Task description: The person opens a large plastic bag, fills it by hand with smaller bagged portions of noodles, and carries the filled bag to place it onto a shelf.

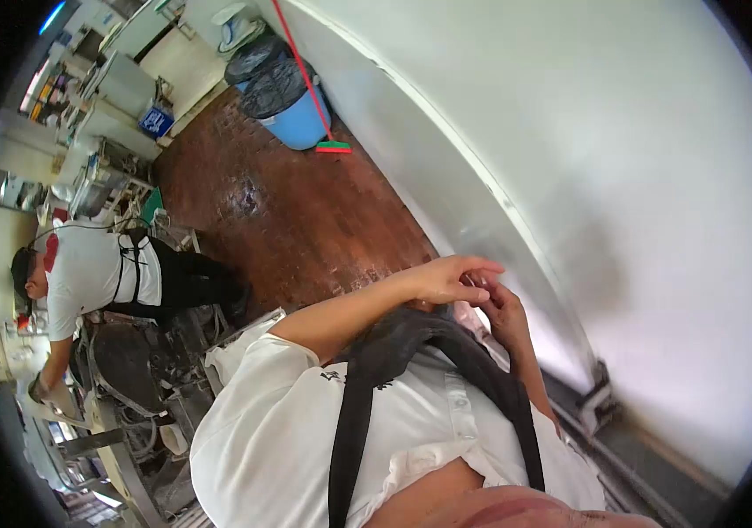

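My left hand [448, 280] is in front of my chest, its thumb and fingers apart, with nothing visible in it. Close against it, my right hand [506, 317] has its fingers loosely bent towards the left one; they overlap around the fingertips. No object shows between them. Below the hands are my white shirt [411, 414] and the black straps [355, 431] over it.
At the left a person in a white shirt [85, 273] bends over cluttered equipment. Blue bins [297, 123] with black liners and a red-handled broom [334, 148] stand by the pale wall [658, 194]. The brown floor [305, 211] looks wet in places.
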`<state>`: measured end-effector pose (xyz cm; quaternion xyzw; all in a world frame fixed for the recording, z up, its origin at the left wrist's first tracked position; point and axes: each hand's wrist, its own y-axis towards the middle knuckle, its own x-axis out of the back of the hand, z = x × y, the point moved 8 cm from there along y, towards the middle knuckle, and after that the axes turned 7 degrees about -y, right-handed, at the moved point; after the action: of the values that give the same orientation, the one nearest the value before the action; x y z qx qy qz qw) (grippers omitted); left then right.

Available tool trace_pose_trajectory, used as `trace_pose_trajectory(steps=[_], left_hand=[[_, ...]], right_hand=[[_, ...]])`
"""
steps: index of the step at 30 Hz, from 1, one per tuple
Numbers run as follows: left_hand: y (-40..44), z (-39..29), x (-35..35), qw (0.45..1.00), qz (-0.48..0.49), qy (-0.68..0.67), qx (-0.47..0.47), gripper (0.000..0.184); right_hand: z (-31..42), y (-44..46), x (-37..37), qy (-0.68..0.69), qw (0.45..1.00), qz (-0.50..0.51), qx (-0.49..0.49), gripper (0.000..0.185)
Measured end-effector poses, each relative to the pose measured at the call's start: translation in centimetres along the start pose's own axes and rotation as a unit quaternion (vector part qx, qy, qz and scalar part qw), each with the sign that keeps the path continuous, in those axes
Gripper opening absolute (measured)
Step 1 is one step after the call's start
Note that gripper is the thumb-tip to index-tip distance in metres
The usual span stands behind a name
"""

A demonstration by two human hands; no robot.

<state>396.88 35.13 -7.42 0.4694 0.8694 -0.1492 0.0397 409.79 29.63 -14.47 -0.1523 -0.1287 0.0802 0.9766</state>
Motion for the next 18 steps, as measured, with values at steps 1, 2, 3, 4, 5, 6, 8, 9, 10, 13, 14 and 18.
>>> trace_pose_trajectory(steps=[1,2,3,4,5,6,8,9,10,13,14,18], left_hand=[[-0.9,-1.5,2.6,0.999,-0.004,-0.006,0.038,0.044],[-1.8,-2.0,5.5,0.997,-0.007,-0.014,0.076,0.041],[-2.0,-1.9,8.6,0.999,-0.019,-0.035,0.026,0.039],[-2.2,-1.2,11.9,0.998,-0.032,-0.056,-0.022,0.037],[-2.6,-0.6,15.5,0.994,-0.045,-0.076,-0.070,0.035],[-3.6,-0.8,18.8,0.995,-0.043,-0.062,-0.071,0.035],[-6.5,-1.3,25.5,0.996,-0.046,-0.042,-0.071,0.036],[-8.3,-2.5,29.3,0.995,-0.056,-0.029,-0.079,0.036],[-10.4,-3.6,32.2,0.994,-0.068,-0.025,-0.084,0.037],[-15.9,-7.4,42.2,0.990,-0.086,-0.010,-0.108,0.036],[-17.8,-8.9,45.0,0.991,-0.100,0.015,-0.093,0.035],[-22.4,-11.5,56.6,0.986,-0.121,0.020,-0.110,0.032]], right_hand=[[1.1,2.7,-1.0,-0.015,1.000,0.016,-0.002,0.035],[2.0,5.4,-2.1,-0.031,0.999,0.032,-0.004,0.035],[2.9,8.2,-3.4,-0.047,0.998,0.048,-0.006,0.034],[3.6,11.4,-4.6,-0.066,0.997,0.050,-0.002,0.033],[4.2,14.9,-5.9,-0.083,0.995,0.053,0.002,0.031],[4.8,18.1,-7.7,-0.100,0.993,0.057,0.007,0.030],[8.0,23.5,-12.4,-0.123,0.989,0.076,0.012,0.029],[11.4,26.3,-15.1,-0.169,0.982,0.077,0.036,0.030],[14.9,27.8,-17.9,-0.215,0.972,0.083,0.053,0.031],[21.4,34.9,-26.9,-0.154,0.975,0.124,0.103,0.032],[23.6,36.4,-29.1,-0.189,0.966,0.133,0.115,0.032],[28.5,45.3,-37.5,-0.257,0.939,0.156,0.168,0.031]])
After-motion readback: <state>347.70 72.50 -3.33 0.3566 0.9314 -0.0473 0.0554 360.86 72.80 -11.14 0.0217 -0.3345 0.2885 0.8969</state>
